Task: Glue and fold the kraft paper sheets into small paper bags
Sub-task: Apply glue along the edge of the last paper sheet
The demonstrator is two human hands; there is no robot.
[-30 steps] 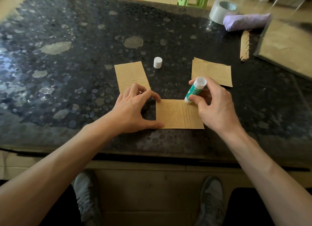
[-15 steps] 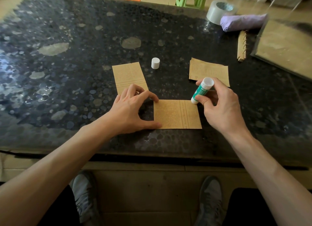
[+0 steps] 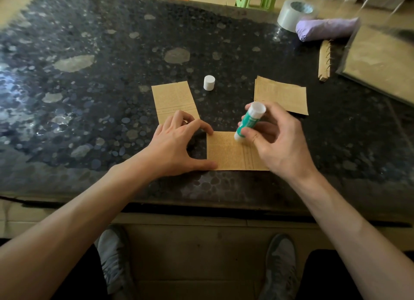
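The sheet (image 3: 226, 153) is pinned by the spread left hand (image 3: 177, 147); its far edge is touched by the right hand's (image 3: 282, 147) gripped glue stick (image 3: 249, 123).

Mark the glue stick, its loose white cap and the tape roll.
glue stick (image 3: 250, 121): head view, on the green barrel, above the thumb.
white cap (image 3: 209, 83): head view, middle of the cap, where top meets side.
tape roll (image 3: 289, 17): head view, on its outer wall.

dim, warm daylight from far side | glare on tabletop (image 3: 67, 102) left | edges blurred, wide-angle bowed
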